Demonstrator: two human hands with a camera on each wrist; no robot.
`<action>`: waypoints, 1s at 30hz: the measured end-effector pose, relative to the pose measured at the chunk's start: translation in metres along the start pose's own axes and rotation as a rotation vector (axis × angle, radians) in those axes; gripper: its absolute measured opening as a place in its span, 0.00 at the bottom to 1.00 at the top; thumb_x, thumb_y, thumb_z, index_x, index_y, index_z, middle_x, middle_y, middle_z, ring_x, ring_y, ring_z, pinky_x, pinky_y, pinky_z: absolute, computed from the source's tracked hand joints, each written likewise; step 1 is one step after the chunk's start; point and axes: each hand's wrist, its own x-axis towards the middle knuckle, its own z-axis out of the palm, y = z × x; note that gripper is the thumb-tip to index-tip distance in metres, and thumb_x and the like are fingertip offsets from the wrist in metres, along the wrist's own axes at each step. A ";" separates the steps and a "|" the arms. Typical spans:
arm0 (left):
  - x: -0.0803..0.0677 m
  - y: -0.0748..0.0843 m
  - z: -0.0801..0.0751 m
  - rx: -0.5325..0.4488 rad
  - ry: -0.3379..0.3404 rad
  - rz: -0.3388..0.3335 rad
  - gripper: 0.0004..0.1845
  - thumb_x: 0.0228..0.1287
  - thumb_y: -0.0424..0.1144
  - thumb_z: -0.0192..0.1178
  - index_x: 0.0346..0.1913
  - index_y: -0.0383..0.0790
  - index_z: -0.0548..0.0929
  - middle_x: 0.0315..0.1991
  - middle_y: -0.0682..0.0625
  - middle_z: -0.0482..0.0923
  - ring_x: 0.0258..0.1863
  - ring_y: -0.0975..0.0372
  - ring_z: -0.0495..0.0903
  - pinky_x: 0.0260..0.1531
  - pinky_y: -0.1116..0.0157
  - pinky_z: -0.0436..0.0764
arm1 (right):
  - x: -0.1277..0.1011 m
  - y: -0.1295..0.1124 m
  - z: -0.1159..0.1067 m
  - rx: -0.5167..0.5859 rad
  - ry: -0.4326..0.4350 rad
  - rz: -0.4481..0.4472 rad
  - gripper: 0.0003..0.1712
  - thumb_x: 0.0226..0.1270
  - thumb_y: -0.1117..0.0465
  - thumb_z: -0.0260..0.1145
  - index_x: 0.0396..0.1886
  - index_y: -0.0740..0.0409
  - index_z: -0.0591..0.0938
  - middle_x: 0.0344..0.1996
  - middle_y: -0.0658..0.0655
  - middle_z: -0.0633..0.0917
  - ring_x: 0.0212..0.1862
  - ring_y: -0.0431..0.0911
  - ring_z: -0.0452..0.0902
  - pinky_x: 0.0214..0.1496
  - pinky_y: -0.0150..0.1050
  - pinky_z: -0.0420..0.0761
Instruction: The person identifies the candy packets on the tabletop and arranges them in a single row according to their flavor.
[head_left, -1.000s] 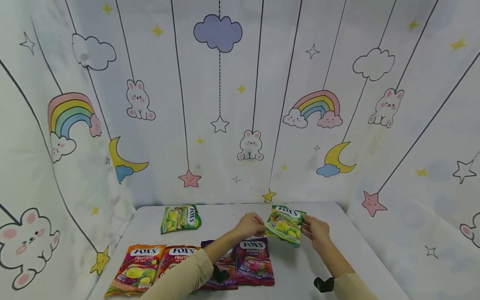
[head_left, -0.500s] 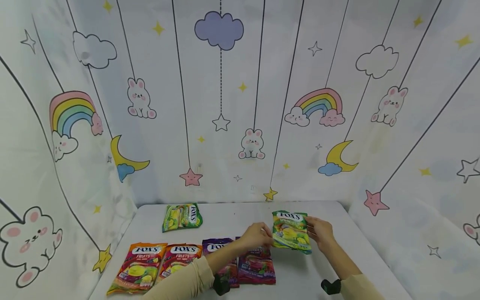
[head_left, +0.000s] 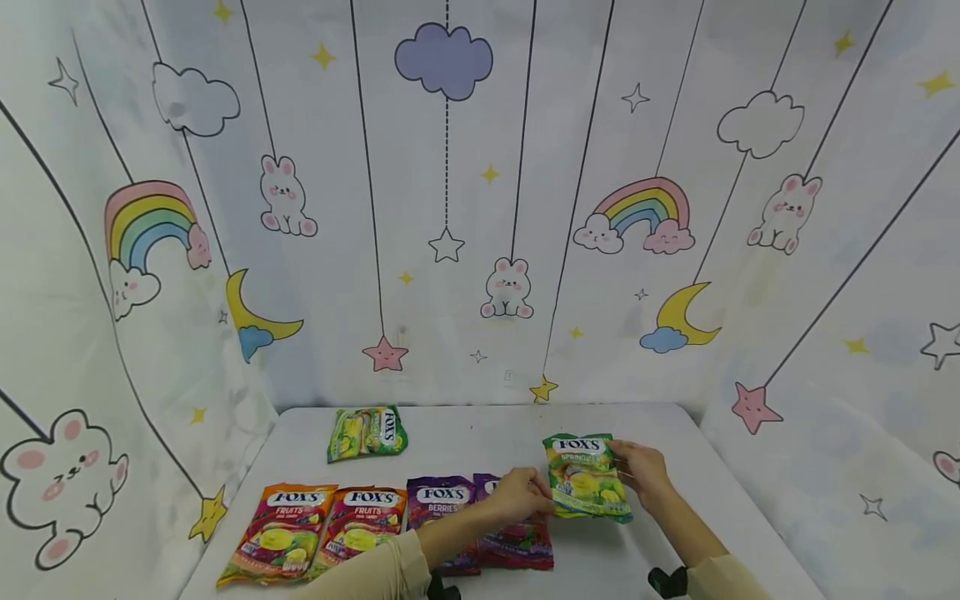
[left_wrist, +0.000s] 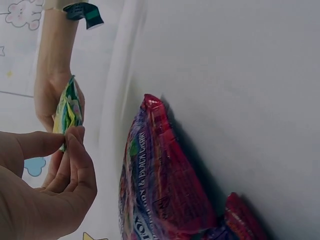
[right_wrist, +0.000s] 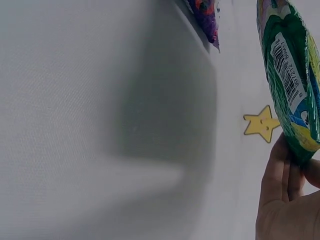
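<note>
Both hands hold one green bag (head_left: 587,478) just above the table (head_left: 480,437), right of the purple bags. Left hand (head_left: 519,495) pinches its left edge, thumb and fingers curled onto it; right hand (head_left: 640,471) grips the right edge, fingers curled behind. Bag front reads "FOX'S" with "SPRINGTEA" under it, last letters not sure.

Landmark: the held green bag. Directly left of it, two purple bags (head_left: 480,521) lie flat side by side, reading "FOX'S BERRIES"; the right one is partly hidden by the left hand. Further left, two orange bags (head_left: 315,531) read "FOX'S FRUITS". Far left and behind, a second green bag (head_left: 367,432) lies turned sideways, "FOX'S" running up its right end.

Left wrist view shows the held bag (left_wrist: 67,111) edge-on between both hands, left fingertips (left_wrist: 75,134) pinched on the lower edge, plus a purple bag (left_wrist: 160,185) from the side with small unreadable print. Right wrist view alone shows the green bag's back (right_wrist: 290,75): a barcode label with digits, too blurred to read, right fingers (right_wrist: 282,175) under its bottom edge.
</note>
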 end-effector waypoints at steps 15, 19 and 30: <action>-0.013 -0.012 0.010 0.018 -0.027 -0.014 0.08 0.60 0.25 0.69 0.38 0.34 0.81 0.25 0.46 0.87 0.24 0.58 0.86 0.29 0.63 0.87 | -0.005 0.016 0.001 -0.043 -0.020 0.017 0.25 0.77 0.54 0.65 0.61 0.70 0.80 0.38 0.53 0.89 0.40 0.44 0.84 0.43 0.39 0.84; -0.016 -0.016 0.011 0.016 -0.043 -0.009 0.07 0.61 0.25 0.69 0.38 0.33 0.81 0.25 0.46 0.86 0.24 0.59 0.86 0.29 0.63 0.87 | -0.006 0.023 0.002 -0.049 -0.022 0.021 0.25 0.77 0.54 0.66 0.60 0.70 0.80 0.39 0.53 0.89 0.40 0.45 0.84 0.43 0.40 0.85; -0.023 -0.024 0.017 -0.019 -0.094 -0.015 0.06 0.60 0.25 0.69 0.38 0.33 0.83 0.26 0.46 0.86 0.23 0.60 0.85 0.28 0.63 0.87 | -0.007 0.039 0.000 -0.081 -0.021 0.018 0.25 0.77 0.53 0.65 0.59 0.71 0.81 0.39 0.54 0.89 0.40 0.45 0.84 0.43 0.40 0.85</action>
